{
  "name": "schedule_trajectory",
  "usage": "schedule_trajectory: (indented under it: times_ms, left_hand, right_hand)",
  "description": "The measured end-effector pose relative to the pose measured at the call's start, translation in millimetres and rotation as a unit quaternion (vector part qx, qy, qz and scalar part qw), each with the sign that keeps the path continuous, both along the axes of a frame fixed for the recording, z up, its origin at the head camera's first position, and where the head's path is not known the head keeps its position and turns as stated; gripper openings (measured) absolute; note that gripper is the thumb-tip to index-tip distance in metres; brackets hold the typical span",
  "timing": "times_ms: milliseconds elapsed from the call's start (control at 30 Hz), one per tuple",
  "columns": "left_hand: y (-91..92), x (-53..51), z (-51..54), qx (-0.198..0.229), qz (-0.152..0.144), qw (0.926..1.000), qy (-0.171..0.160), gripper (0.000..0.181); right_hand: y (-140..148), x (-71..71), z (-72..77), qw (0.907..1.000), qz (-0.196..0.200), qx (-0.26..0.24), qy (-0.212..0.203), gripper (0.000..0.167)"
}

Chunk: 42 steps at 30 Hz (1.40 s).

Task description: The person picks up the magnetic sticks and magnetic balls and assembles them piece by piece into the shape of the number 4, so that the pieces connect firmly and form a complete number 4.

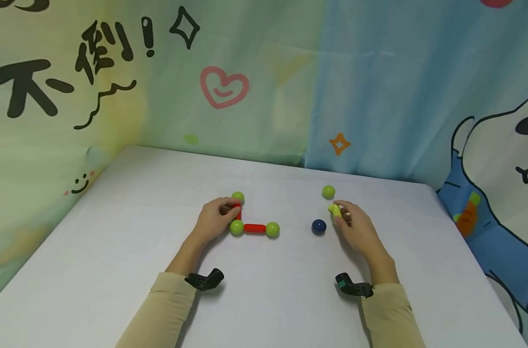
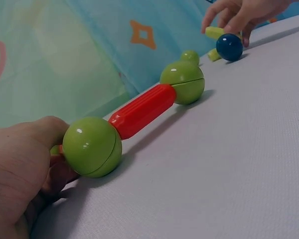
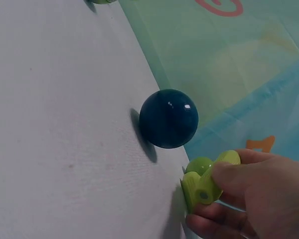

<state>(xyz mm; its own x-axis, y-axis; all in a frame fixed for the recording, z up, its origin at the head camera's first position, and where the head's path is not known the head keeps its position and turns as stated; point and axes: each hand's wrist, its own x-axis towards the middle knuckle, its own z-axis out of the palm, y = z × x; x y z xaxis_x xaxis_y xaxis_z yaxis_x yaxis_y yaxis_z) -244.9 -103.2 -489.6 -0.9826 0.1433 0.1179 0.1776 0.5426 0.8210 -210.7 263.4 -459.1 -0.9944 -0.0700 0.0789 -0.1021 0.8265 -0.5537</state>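
My left hand (image 1: 213,219) pinches a red rod (image 1: 238,212) that stands between two green balls. The nearer of these, a green ball (image 1: 236,227), joins a second red rod (image 1: 254,228) ending in another green ball (image 1: 272,229). At the far end of the held rod is a green ball (image 1: 237,196). My right hand (image 1: 355,224) pinches a yellow-green rod (image 3: 220,174) between thumb and fingers. Just beyond it, a second yellow-green rod (image 3: 191,189) is partly hidden; whether the two touch, I cannot tell.
A dark blue ball (image 1: 319,227) lies left of the right hand on the white table (image 1: 268,290). Farther back sits a loose green ball (image 1: 328,192). A printed cloth backdrop (image 1: 264,96) borders the table's far edge.
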Motion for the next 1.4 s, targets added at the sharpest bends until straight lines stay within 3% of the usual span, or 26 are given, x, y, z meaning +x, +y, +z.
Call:
schedule_trajectory:
  times_ms: [133,333,467,600,767,933,1033,1133,1400]
  left_hand:
    - [-0.4,-3.6,-0.1,0.004,-0.001,1.0,0.003,0.025]
    - [2.2,-6.5,1.3,0.003,-0.01,0.9999,0.01,0.026]
    - [2.8,-5.1,-0.4,0.002,-0.007,0.9999,0.009,0.026]
    - [3.0,-1.9,-3.9,0.005,-0.008,1.0,0.001,0.026]
    - [1.9,3.0,-6.1,0.011,-0.005,0.9999,-0.002,0.025]
    - [1.4,3.7,-6.4,0.009,-0.004,1.0,0.0,0.025]
    - [1.0,3.8,-5.0,0.005,-0.003,1.0,-0.001,0.025]
    - [0.6,2.9,-3.3,0.002,-0.002,1.0,0.002,0.025]
    - [-1.5,-0.8,-1.4,0.001,-0.003,1.0,0.01,0.025]
  right_hand:
    - [-7.5,-2.6,9.1,0.9997,-0.008,-0.016,0.014,0.043]
    - [-30.9,2.6,35.1,0.9949,-0.017,-0.068,0.073,0.043]
    - [-57.3,1.4,39.9,0.9895,0.001,-0.132,0.06,0.044]
    - [-86.8,-5.6,26.9,0.9763,0.009,-0.216,0.014,0.047]
    - [-115.0,-14.5,-1.4,0.9477,-0.004,-0.317,-0.039,0.048]
    - [-124.6,-18.0,-21.5,0.9288,-0.052,-0.363,-0.051,0.044]
    - [-125.6,-18.5,-26.2,0.9223,-0.058,-0.378,-0.054,0.043]
    - [-125.7,-19.5,-27.6,0.9226,-0.042,-0.38,-0.049,0.044]
    - [-126.1,-24.2,-28.9,0.9407,-0.014,-0.334,-0.056,0.048]
